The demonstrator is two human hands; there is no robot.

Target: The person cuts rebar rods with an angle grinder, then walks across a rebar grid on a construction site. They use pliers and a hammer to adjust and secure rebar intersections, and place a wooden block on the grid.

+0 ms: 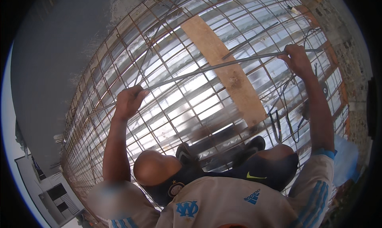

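Note:
A long grey steel bar (215,67) stretches across in front of me, over a grid of rusty reinforcing bars (171,122). My left hand (129,101) is closed around it toward its left end, which pokes out past the fist. Further out on the right, my right hand (297,62) grips the same bar near its other end, with a short piece showing beyond. The bar slants up from left to right and passes above a wooden plank (205,39) lying on the grid. Whether it touches the grid cannot be made out.
Shiny corrugated metal sheeting (207,106) lies under the grid. Dark cables (286,108) run by my right forearm, near a dark round object (324,90). A grey wall (51,69) borders the left, rough masonry (338,37) the right. I crouch with both knees bent.

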